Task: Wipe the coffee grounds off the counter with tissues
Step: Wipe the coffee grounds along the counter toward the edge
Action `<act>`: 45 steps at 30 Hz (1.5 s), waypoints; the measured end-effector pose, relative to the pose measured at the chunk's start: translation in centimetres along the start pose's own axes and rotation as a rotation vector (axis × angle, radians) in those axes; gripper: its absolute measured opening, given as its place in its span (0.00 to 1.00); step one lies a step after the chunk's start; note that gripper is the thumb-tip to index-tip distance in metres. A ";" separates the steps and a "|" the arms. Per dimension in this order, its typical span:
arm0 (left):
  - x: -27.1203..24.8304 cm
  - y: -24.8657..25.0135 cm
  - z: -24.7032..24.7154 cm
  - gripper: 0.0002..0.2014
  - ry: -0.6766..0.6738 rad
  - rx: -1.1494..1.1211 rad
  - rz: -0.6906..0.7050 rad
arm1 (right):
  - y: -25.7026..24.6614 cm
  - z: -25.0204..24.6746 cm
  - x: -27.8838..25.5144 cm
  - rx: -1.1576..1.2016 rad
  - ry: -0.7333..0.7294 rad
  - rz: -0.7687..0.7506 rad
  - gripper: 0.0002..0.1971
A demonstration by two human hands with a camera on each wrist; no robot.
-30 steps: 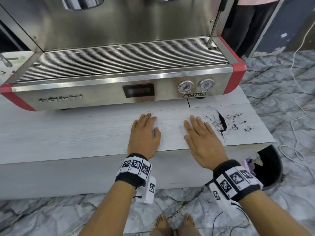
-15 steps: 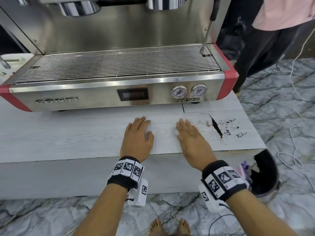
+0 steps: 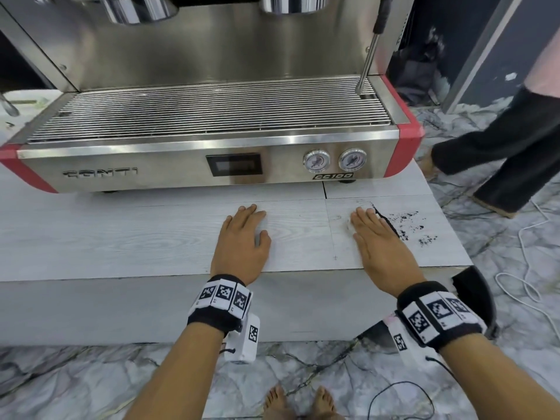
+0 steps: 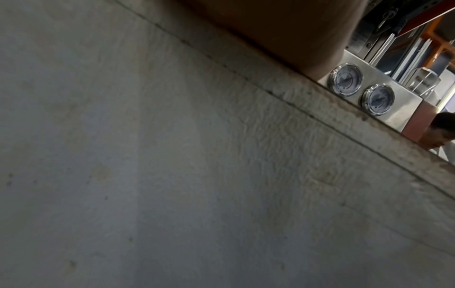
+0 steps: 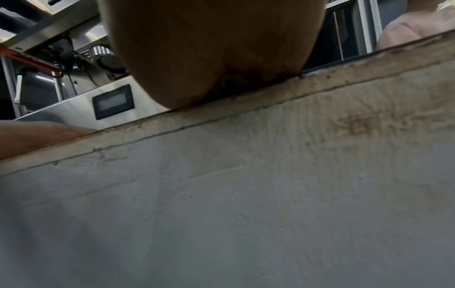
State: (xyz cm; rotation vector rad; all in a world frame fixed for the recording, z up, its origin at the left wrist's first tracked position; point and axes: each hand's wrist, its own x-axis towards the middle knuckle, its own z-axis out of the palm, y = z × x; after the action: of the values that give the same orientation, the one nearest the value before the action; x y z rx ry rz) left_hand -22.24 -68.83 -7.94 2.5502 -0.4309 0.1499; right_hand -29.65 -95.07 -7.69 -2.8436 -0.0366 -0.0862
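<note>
Dark coffee grounds [image 3: 407,227] lie scattered on the pale wood-grain counter [image 3: 136,237], right of centre, with a dense black streak at their left edge. My right hand [image 3: 375,241] lies flat, fingers straight, pressing a white tissue [image 3: 348,225] that peeks out by the thumb side; its little-finger edge touches the streak. My left hand [image 3: 242,234] rests flat on bare counter further left, holding nothing. The right wrist view shows only the heel of my right hand [image 5: 211,48] on the counter edge; the left wrist view shows the heel of my left hand [image 4: 283,29].
The steel espresso machine [image 3: 212,165] stands just behind both hands, its two gauges [image 3: 333,160] facing me. A black bin [image 3: 475,295] sits on the floor below the counter's right end. A person's legs [image 3: 509,153] stand at the right; white cables [image 3: 530,268] lie on the marble floor.
My right hand with the tissue has slid right until it meets the black streak of grounds. The left hand has stayed flat. The person at the back has stepped to the right.
</note>
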 end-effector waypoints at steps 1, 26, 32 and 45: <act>0.0 0.0 0.0 0.22 0.001 -0.001 -0.001 | -0.4 -0.1 0.1 0.042 0.013 0.011 0.24; 0.7 0.7 0.1 0.21 0.023 -0.071 -0.033 | -2.2 -1.2 4.4 0.086 -0.038 0.105 0.25; 1.2 4.0 1.4 0.21 -0.020 -0.116 0.030 | -3.2 0.2 5.2 0.073 -0.017 0.017 0.24; 1.3 4.7 3.0 0.20 -0.060 -0.053 0.077 | 1.0 -0.5 4.0 -0.045 -0.060 0.065 0.27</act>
State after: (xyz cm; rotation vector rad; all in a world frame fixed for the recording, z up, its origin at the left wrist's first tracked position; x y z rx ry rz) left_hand -22.55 -74.52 -7.86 2.4924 -0.5497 0.0890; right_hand -25.64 -96.14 -7.31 -2.8892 0.0462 0.0120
